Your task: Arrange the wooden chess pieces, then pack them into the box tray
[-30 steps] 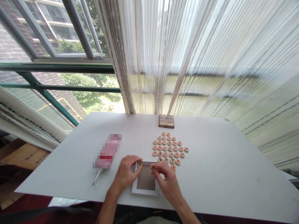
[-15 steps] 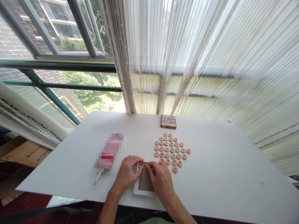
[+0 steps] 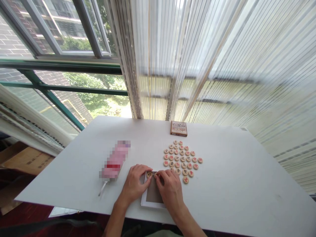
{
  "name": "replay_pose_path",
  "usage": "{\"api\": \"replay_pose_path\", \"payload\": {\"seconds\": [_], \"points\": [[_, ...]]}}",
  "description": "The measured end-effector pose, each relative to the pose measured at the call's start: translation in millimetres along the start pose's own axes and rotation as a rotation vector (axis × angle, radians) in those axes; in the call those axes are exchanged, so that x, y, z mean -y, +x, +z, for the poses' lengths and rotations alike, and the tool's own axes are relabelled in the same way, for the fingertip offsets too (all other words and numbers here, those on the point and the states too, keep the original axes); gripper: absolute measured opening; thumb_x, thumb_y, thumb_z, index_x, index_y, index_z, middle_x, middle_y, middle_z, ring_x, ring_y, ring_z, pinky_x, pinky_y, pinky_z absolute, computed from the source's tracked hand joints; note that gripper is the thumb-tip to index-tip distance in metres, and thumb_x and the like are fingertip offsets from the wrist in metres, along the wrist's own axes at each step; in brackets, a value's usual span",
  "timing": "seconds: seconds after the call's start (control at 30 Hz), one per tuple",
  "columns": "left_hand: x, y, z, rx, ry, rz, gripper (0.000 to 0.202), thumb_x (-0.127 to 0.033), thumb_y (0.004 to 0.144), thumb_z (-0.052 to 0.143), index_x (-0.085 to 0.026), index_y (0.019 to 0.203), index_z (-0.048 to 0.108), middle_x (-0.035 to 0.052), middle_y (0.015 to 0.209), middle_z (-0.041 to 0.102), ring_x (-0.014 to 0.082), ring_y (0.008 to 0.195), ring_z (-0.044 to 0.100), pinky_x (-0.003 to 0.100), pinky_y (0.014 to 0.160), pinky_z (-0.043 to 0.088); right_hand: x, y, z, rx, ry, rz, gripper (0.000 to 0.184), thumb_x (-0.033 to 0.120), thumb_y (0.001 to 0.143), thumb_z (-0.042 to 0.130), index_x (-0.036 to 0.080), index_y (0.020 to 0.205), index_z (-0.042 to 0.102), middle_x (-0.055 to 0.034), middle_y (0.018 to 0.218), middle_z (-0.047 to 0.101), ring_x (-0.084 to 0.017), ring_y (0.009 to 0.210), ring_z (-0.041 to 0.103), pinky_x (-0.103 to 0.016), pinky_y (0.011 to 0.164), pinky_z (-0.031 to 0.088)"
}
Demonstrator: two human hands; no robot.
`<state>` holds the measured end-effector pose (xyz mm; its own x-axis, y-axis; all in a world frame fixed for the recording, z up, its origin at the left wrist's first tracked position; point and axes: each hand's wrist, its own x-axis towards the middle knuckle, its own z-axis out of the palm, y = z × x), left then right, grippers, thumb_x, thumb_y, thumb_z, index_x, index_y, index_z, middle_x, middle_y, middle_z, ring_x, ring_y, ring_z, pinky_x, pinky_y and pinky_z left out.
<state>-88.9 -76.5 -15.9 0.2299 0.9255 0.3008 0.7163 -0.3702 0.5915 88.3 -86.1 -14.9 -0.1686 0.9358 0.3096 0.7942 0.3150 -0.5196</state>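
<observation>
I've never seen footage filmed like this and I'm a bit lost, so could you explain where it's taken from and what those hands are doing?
There is no machine here: a camera worn on a person's head looks forward and down at their own bare hands. The left hand has its thumb and finger at a round piece in the far left corner of a shallow tray. Beside it, the right hand holds a second piece at its fingertips. On the white table, more pieces with red or dark characters lie loose, with a flat box beyond them. The pink item on the left is pixelated.
</observation>
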Motion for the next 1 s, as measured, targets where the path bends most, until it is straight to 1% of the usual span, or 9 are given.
{"api": "replay_pose_path", "payload": {"seconds": [0.1,0.27,0.43,0.53,0.63,0.8,1.0], "points": [[-0.9,0.5,-0.5,0.007,0.0,-0.006,0.02,-0.019,0.082,0.062,-0.027,0.101,0.064,0.0028,0.1,0.07,0.0238,0.094,0.062,0.04,0.086,0.044,-2.2,-0.6,2.5,-0.036,0.011,0.001,0.01,0.019,0.091,0.06,0.024,0.084,0.066,-0.004,0.082,0.062,-0.022,0.081,0.054,-0.033,0.076,0.037],[-0.9,0.9,0.5,-0.001,0.009,-0.005,0.019,-0.02,0.082,0.061,-0.026,0.1,0.064,0.003,0.1,0.07,0.0238,0.093,0.062,0.04,0.086,0.044,-4.0,-4.0,5.3,-0.063,0.014,-0.022,0.013,0.017,0.091,0.06,0.023,0.081,0.067,-0.0031,0.08,0.062,-0.02,0.079,0.055,-0.032,0.077,0.038],[-0.1,-0.8,0.7,-0.021,0.0,0.002,0.018,-0.022,0.085,0.06,-0.027,0.102,0.064,0.0038,0.101,0.069,0.0239,0.093,0.062,0.04,0.087,0.044,-3.2,-8.5,1.7,-0.052,0.035,-0.043,0.01,0.016,0.089,0.06,0.024,0.088,0.066,-0.0026,0.084,0.064,-0.021,0.083,0.056,-0.033,0.078,0.038],[0.8,-1.9,0.2,-0.022,-0.019,0.001,0.02,-0.023,0.086,0.058,-0.027,0.105,0.063,0.0038,0.102,0.069,0.0225,0.088,0.061,0.039,0.086,0.044,-4.4,-11.5,0.3,-0.034,0.044,-0.038,0.012,0.014,0.087,0.062,0.025,0.092,0.065,-0.0017,0.087,0.065,-0.021,0.085,0.057,-0.033,0.078,0.038],[1.5,-2.3,0.1,-0.01,-0.025,0.002,0.023,-0.021,0.085,0.059,-0.027,0.106,0.062,0.0039,0.102,0.068,0.022,0.085,0.06,0.039,0.085,0.044,-6.3,-13.5,1.5,-0.024,0.049,-0.037,0.014,0.012,0.086,0.064,0.025,0.093,0.065,-0.0013,0.089,0.065,-0.021,0.086,0.057,-0.033,0.078,0.038],[1.2,-1.2,0.4,0.008,-0.014,0.004,0.025,-0.017,0.081,0.06,-0.026,0.105,0.063,0.0044,0.102,0.068,0.0226,0.087,0.06,0.04,0.085,0.044,-7.0,-14.2,5.4,-0.041,0.057,-0.054,0.016,0.01,0.086,0.063,0.024,0.092,0.065,-0.0012,0.087,0.065,-0.021,0.086,0.057,-0.033,0.078,0.038],[1.1,-0.7,1.2,0.001,-0.002,0.007,0.024,-0.018,0.082,0.06,-0.026,0.104,0.063,0.0039,0.102,0.068,0.0234,0.092,0.061,0.04,0.087,0.044,-5.5,-13.2,6.8,-0.051,0.057,-0.073,0.019,0.009,0.088,0.06,0.025,0.093,0.066,-0.0012,0.086,0.066,-0.021,0.086,0.057,-0.033,0.077,0.038]]}}
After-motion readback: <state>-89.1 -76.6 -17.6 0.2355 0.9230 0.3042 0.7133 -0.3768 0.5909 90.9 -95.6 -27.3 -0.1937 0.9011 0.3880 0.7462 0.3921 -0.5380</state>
